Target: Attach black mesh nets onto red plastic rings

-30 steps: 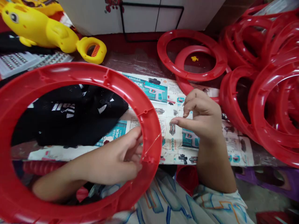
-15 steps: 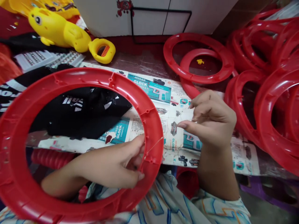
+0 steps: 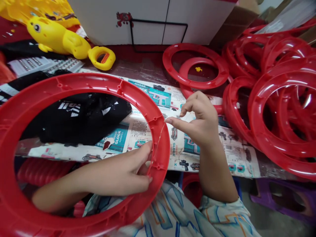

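Note:
A large red plastic ring (image 3: 74, 82) rests across my lap and the table edge, its ribbed underside facing up. My left hand (image 3: 123, 172) reaches through its opening and pinches the inner rim at the right side, fingers closed on the ring. A thin pale thread (image 3: 159, 140) runs up across the rim from there. My right hand (image 3: 197, 120) pinches the thread's upper end between thumb and forefinger, right at the ring's outer edge.
Several more red rings (image 3: 278, 98) lean stacked at the right, and two lie flat (image 3: 195, 65) at the back. A printed cardboard sheet (image 3: 187, 144), black fabric (image 3: 79, 118) and a yellow duck toy (image 3: 59, 38) lie on the table. White cabinet behind.
My right hand has moved left toward the ring, drawing the thread steeper across the rim. My left hand keeps its pinch on the inner rim.

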Demonstrator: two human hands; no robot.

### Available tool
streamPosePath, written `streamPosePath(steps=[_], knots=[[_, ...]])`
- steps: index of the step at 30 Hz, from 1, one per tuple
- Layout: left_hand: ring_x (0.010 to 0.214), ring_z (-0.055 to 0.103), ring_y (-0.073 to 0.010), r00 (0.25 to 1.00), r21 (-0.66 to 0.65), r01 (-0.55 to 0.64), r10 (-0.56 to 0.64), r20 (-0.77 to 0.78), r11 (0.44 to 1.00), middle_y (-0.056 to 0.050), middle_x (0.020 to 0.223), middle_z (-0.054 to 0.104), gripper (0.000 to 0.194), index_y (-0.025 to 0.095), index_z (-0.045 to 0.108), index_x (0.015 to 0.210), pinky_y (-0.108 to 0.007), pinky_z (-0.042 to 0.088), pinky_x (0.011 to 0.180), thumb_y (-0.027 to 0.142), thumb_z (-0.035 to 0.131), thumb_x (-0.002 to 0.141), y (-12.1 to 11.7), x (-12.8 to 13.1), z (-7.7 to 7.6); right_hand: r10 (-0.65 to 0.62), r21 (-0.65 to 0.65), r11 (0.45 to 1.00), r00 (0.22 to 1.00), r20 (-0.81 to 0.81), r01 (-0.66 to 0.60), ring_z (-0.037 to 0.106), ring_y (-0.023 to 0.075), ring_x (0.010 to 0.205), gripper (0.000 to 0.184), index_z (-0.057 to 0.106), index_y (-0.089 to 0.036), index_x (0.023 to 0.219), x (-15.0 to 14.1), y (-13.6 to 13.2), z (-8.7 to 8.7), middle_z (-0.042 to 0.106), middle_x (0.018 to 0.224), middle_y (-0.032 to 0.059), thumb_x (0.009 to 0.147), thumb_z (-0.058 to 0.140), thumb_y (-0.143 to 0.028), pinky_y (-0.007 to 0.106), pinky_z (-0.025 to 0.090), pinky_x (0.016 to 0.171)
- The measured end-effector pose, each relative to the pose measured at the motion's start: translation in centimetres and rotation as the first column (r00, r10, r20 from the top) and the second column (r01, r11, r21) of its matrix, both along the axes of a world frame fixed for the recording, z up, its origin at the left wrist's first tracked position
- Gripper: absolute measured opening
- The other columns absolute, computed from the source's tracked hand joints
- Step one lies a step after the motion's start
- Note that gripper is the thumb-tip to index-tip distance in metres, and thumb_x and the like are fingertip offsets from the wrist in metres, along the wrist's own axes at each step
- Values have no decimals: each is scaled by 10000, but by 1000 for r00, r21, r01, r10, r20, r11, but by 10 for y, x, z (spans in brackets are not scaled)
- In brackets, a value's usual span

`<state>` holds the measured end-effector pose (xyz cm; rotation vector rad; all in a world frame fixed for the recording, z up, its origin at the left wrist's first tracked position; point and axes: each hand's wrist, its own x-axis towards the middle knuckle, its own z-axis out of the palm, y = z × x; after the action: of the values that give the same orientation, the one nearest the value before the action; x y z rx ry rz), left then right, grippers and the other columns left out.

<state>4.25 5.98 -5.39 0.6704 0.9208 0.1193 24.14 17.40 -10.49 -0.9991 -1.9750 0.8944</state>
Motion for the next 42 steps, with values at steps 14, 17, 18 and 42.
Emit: streamPosePath(steps=[14,17,18,42], knots=[[683,515,-108,989,266,43,-4,-148,963,8,937,536,637,205,379,1314,-212,434,544,185,586,712,63,2,-38,417,216,853,869,265,-475,530,227,1095,176,682,-228,995,9,-2,4,697,1079,34,959,516,-181,406,353,922],[828,552,-158,987,277,81,-40,-154,957,-21,1037,534,613,198,385,1277,-259,492,645,201,592,700,61,-2,-45,462,134,841,825,325,-524,550,203,1048,211,695,-214,966,7,2,-5,706,1031,44,973,496,-144,382,329,908],[881,558,-177,986,273,94,-52,-158,958,-27,1060,536,618,198,381,1281,-280,507,694,206,596,702,58,-3,-48,477,112,835,809,343,-539,554,199,1030,211,697,-212,937,6,2,-8,704,995,43,976,499,-151,375,323,904],[903,636,-247,928,157,284,-230,-291,946,-48,1081,643,713,254,327,1407,-296,506,696,274,622,758,48,-7,-53,597,-459,760,774,211,-461,520,129,645,127,686,-151,720,-11,2,-7,628,690,5,805,599,-112,283,355,719]])
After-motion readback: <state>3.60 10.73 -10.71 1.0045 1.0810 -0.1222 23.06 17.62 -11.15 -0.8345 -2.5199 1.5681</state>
